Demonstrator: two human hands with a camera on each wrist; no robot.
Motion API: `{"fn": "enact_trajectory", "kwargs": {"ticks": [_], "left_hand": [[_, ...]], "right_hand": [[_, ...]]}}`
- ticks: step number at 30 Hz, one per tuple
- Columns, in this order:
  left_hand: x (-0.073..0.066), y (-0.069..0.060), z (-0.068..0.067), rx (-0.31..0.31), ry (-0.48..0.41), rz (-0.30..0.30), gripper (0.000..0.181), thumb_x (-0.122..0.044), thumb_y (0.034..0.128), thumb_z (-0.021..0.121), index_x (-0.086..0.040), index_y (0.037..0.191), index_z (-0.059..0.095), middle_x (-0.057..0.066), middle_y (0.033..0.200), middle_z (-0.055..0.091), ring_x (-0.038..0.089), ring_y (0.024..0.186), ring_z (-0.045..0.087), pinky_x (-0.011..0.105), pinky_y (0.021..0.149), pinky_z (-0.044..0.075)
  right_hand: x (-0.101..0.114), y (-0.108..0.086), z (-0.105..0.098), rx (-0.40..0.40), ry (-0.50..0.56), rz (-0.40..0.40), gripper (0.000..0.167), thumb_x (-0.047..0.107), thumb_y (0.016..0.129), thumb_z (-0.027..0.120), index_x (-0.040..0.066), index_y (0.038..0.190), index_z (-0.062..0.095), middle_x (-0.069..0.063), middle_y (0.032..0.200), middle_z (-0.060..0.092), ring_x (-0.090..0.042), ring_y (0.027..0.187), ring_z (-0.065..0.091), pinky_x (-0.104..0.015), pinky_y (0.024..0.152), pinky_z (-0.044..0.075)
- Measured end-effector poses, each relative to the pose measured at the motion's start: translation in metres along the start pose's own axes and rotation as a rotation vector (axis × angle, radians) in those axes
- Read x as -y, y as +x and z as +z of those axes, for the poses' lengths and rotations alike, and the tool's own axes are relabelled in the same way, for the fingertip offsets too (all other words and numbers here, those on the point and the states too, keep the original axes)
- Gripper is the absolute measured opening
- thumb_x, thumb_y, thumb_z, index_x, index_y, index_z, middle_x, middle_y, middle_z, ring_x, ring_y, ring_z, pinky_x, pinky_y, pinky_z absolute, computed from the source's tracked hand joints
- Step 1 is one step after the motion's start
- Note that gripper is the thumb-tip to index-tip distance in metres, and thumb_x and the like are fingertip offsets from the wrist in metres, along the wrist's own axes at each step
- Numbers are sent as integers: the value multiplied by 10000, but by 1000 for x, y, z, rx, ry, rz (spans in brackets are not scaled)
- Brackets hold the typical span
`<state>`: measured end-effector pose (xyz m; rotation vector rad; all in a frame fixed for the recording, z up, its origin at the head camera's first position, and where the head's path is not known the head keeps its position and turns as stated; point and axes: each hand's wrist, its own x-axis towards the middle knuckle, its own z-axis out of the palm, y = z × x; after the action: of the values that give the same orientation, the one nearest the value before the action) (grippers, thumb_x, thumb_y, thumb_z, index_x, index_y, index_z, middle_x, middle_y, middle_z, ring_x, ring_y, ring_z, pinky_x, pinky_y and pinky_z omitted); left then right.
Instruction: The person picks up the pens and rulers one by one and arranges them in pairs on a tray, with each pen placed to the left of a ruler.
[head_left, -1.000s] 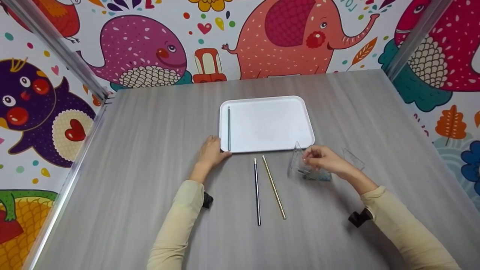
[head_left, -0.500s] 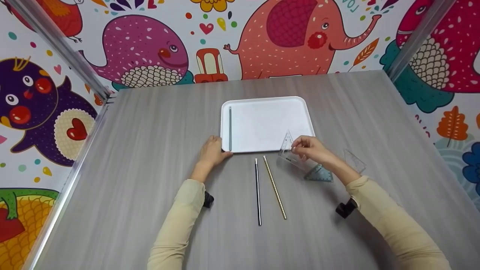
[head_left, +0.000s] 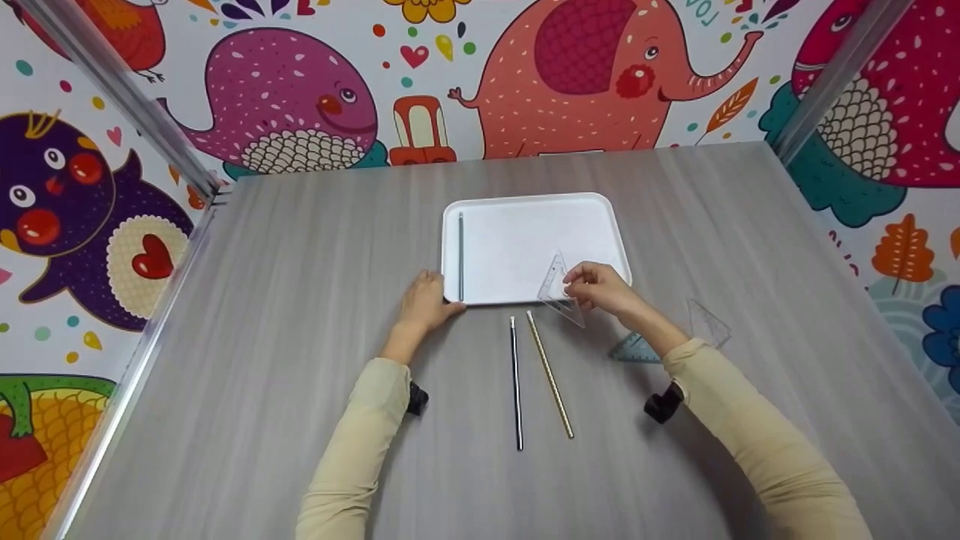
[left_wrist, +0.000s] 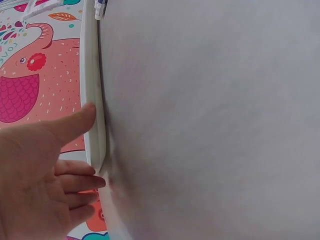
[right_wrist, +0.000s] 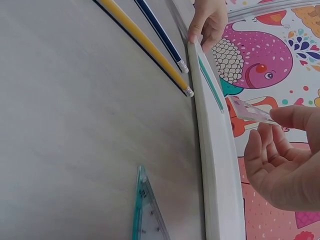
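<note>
My left hand (head_left: 425, 304) holds the near left corner of a white tray (head_left: 532, 206), its thumb on the near rim and its fingers at the left side. Between the thumb and fingers of my right hand (head_left: 600, 289) is a clear triangular set square (head_left: 553, 281), tilted above the tray's near right part. The right wrist view shows this set square (right_wrist: 250, 111) pinched at one end. A green pencil (head_left: 461, 255) lies along the tray's left side. In front of the tray lie a dark blue striped pencil (head_left: 516, 386) and a gold pencil (head_left: 551, 379).
A bluish set square (head_left: 634, 351) lies under my right forearm, partly hidden. Farther right is another clear set square (head_left: 709, 324). A wall with painted animals (head_left: 585, 82) stands behind the grey table (head_left: 315, 247).
My right hand has carried the clear set square leftward and away from me, from the table near the bluish set square to over the tray. My left hand has stayed at the tray's corner.
</note>
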<state>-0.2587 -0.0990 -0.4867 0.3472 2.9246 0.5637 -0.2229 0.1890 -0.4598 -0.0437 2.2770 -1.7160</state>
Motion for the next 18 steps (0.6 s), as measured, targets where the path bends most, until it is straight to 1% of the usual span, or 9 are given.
{"fn": "enact_trajectory", "kwargs": {"ticks": [4,11,15,18], "left_hand": [[0,1,0,1,-7,-13,688,-339,810,668,98,1281,422,242,1345,409,331,1318,274,384,1097,207],[-1,0,1,-10,30,-1,671,-354,810,665,106,1247,447,254,1319,435,333,1292,320,378,1085,239],[-1,0,1,-19,23,6,659,-350,808,667,105,1237,456,251,1304,453,331,1285,332,376,1080,248],[0,-1,1,-24,19,7,652,-346,806,671,105,1229,463,250,1294,463,328,1276,344,377,1076,256]], "right_hand": [[1,4,4,-15,4,4,170,34,834,549,-72,963,516,38,698,521,-60,569,493,-194,529,457],[0,10,15,-5,64,14,151,32,836,548,-56,954,513,31,705,520,-67,570,495,-173,501,418],[0,15,21,-11,79,30,129,26,831,551,-40,938,521,35,686,517,-71,553,505,-176,491,432],[-1,19,25,-20,95,36,130,21,828,549,-47,936,525,34,683,520,-74,545,502,-180,489,438]]}}
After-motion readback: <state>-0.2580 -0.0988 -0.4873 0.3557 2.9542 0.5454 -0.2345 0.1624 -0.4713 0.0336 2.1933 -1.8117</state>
